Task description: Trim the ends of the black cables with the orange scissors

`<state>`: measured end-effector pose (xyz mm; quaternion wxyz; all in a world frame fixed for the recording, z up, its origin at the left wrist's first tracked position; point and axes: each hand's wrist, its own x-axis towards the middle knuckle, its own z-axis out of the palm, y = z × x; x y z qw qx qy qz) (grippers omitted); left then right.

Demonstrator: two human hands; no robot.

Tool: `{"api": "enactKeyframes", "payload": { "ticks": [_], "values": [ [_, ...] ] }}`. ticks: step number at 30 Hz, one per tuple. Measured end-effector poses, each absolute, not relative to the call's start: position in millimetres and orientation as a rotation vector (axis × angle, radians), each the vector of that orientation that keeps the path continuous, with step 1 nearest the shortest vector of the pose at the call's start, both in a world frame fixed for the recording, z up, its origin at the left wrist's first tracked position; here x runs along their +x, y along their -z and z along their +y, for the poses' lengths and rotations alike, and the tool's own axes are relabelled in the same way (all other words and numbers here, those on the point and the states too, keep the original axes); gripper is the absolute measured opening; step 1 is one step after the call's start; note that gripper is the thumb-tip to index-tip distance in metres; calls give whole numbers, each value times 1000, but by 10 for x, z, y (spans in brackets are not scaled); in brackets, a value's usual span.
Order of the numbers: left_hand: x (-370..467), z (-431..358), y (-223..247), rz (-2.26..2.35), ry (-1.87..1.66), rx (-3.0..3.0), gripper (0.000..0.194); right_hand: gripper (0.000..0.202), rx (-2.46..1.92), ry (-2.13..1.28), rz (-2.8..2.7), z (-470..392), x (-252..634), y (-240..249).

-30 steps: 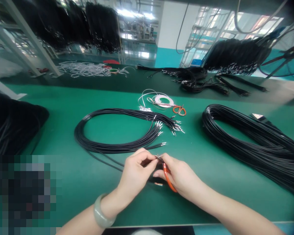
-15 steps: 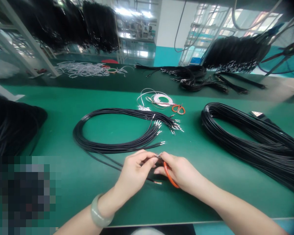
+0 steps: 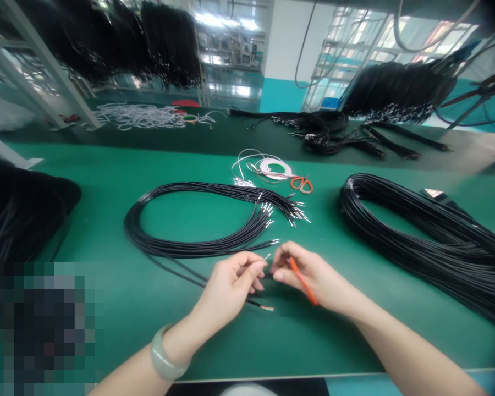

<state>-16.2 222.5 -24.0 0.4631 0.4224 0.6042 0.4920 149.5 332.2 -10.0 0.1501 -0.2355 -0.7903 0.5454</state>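
In front of me my left hand is closed, pinching the end of a black cable, with a thin whitish tip sticking out past the fingertips. My right hand is wrapped around an orange-handled hand tool; its jaws are hidden by the fingers, so I cannot tell whether they are scissors or pliers. A small gap separates the two hands. Below my left hand, a second cable end shows bare copper strands. Behind them lies a looped bundle of black cables with several white-tipped ends.
Orange-handled scissors lie beside a white ring-shaped roll at the back of the green table. A thicker black cable coil occupies the right side. Another dark cable pile is at left. White strips lie farther back.
My right hand has drawn back to the right with the orange-handled tool, away from the cable tip, and its handle has tilted. My left hand stays almost where it was.
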Motion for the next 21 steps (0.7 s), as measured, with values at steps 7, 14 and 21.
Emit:
{"api": "enactKeyframes", "payload": {
  "ticks": [7, 14, 21],
  "values": [
    [-155, 2217, 253, 1530, -1117, 1155, 27, 26, -713, -1778, -1656, 3213, 1370, 174],
    [-166, 2210, 257, 1530, -1086, 1146, 29, 27, -689, -1853, -1576, 3234, 1366, 217],
    [-152, 2215, 246, 1530, -1076, 1171, 29, 28, -696, -1870, -1569, 3232, 1363, 229]
  ]
}}
